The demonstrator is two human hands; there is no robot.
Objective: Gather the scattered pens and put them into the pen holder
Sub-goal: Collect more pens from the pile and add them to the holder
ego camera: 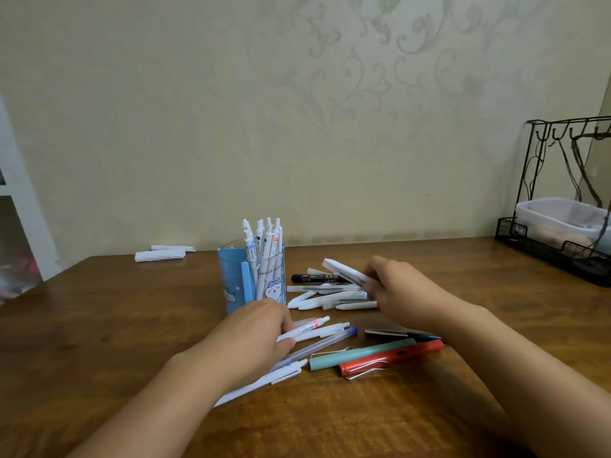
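Right hand (393,292) over wooden table (99,325), patterned wallpaper (363,77)

Pen holder (252,276) mouth – crowded by upright pens (263,236)

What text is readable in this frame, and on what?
"Hachiware": front of the blue pen holder, partly hidden by a pen.
Black marker: white label with characters, too small to read.
White pens in the holder and in the left hand: barrel print, too blurred to read.
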